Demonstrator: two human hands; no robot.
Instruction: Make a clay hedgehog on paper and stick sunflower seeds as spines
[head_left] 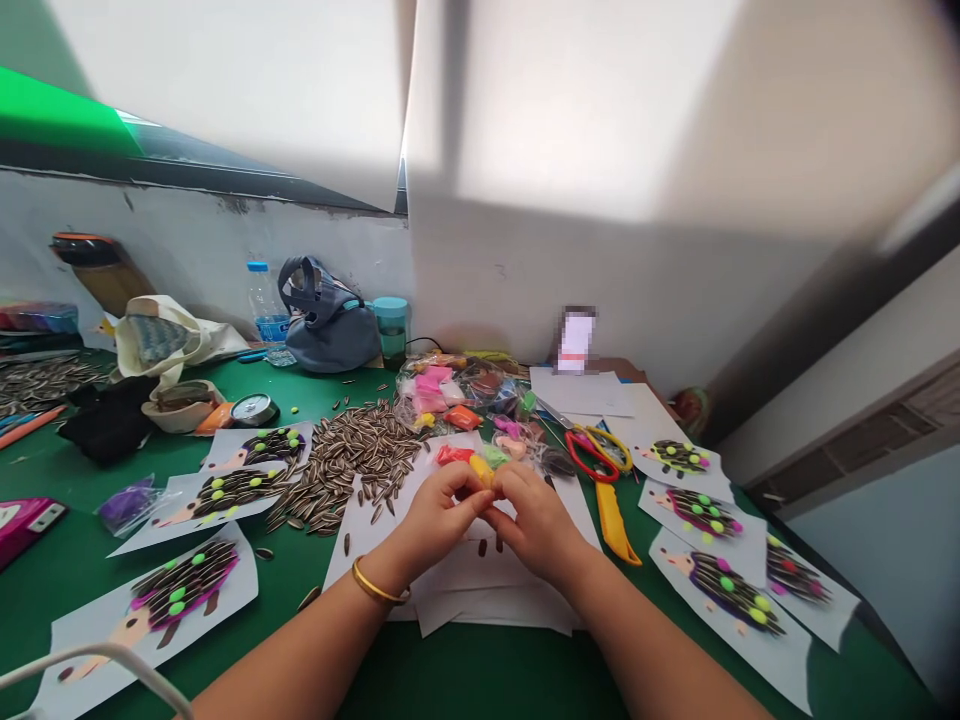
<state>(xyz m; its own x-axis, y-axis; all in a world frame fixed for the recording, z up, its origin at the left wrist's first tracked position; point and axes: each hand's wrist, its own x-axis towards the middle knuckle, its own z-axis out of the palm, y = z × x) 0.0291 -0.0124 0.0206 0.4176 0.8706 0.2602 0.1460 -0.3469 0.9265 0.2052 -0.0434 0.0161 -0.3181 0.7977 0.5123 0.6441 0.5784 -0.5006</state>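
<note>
Cable [120, 652], white, crosses the lower left corner nearest the camera, over a card [210, 620] bearing a hedgehog figure. Both forearms reach in from the bottom edge; a bangle [375, 588] sits on the left wrist.

Left hand [439, 515] and right hand [541, 520] meet above the paper [525, 575]. Grip: narrow at both, thumbs and forefingers closed on yellow clay [484, 470] between them. Fingers partly cover the clay; its full shape cannot be told. Two small dark pieces [491, 546] lie on the paper beneath the hands.

Red clay [454, 455] and green clay [495, 456] lie just beyond the fingertips. Striped seeds [360, 445] are heaped to the left, some on the paper. Scissors [592, 455] and a yellow cutter [616, 525] lie to the right, on the green table [465, 675]. Further hedgehog cards [675, 560] flank the work on both sides.

Assessed step: working or parting soft clay by fingertip. Assessed requirement of the next move: light, even pressure, a small portion controlled between thumb and forefinger, and both hands kept above the paper without pressing on the dark pieces.
</note>
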